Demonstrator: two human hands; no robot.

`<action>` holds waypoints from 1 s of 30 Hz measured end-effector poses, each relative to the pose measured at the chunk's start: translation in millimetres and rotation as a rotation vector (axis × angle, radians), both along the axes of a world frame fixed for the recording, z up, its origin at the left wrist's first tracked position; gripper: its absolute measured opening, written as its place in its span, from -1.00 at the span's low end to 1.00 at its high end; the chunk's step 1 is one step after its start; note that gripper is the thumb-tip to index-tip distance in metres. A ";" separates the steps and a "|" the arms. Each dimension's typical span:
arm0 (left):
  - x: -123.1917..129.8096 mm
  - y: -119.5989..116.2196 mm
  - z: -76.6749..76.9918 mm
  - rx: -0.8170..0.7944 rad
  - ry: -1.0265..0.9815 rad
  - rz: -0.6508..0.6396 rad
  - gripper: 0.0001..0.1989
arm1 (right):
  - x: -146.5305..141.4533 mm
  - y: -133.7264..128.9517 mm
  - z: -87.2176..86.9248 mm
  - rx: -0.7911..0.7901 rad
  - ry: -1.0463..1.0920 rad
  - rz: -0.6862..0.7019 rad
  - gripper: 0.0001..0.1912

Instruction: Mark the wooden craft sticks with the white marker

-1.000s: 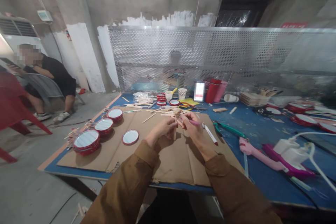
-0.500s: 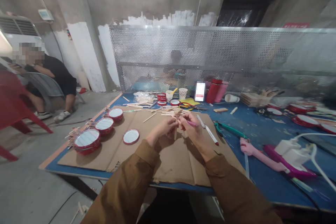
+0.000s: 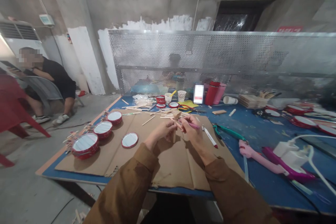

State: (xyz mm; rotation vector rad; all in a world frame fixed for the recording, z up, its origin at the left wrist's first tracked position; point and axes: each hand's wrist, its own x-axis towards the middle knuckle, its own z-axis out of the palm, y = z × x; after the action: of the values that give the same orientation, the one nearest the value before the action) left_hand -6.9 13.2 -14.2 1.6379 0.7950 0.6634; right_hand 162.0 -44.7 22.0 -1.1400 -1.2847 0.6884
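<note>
Over a cardboard sheet (image 3: 173,175), my left hand (image 3: 163,132) is closed with its fingertips pinched round a thin wooden stick (image 3: 174,136), whose lower end points down. Close beside it, my right hand (image 3: 193,133) grips a pink pen-like tool (image 3: 194,125), its tip near the stick. My fingers partly hide where the two meet. Loose wooden sticks (image 3: 170,114) lie just beyond my hands. To the left rests a small round drum (image 3: 129,140) with a white face and red rim. A white marker with a red end (image 3: 210,137) lies right of my right hand.
Stacked red-rimmed drums (image 3: 85,142) line the left side. Green-handled pliers (image 3: 231,132), a pink tool (image 3: 259,155) and white plugs (image 3: 292,154) are at right. Cups (image 3: 182,96), a phone (image 3: 198,94) and a red bottle (image 3: 212,92) stand behind. A person (image 3: 56,77) sits far left.
The view has tilted up slightly, and the scene sits a little lower. My hands keep nearly the same pose, still holding the stick and the pink tool.
</note>
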 end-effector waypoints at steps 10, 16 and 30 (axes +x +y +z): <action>1.6 -2.8 4.7 0.009 0.007 -0.022 -0.47 | -5.3 -1.9 0.8 0.030 -0.012 0.103 -0.46; 2.6 -1.4 2.5 0.011 -0.031 -0.016 -0.44 | -6.4 -2.1 1.4 0.028 -0.021 0.124 -0.45; 2.3 -4.3 5.2 -0.022 0.021 0.022 -0.57 | 1.7 6.4 -2.6 -0.021 0.125 -0.126 -0.47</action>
State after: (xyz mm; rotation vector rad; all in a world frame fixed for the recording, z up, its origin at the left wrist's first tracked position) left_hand -4.6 8.9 -8.9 1.6205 0.8337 0.6514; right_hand 163.8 -38.3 19.3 -1.1657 -1.0931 0.6704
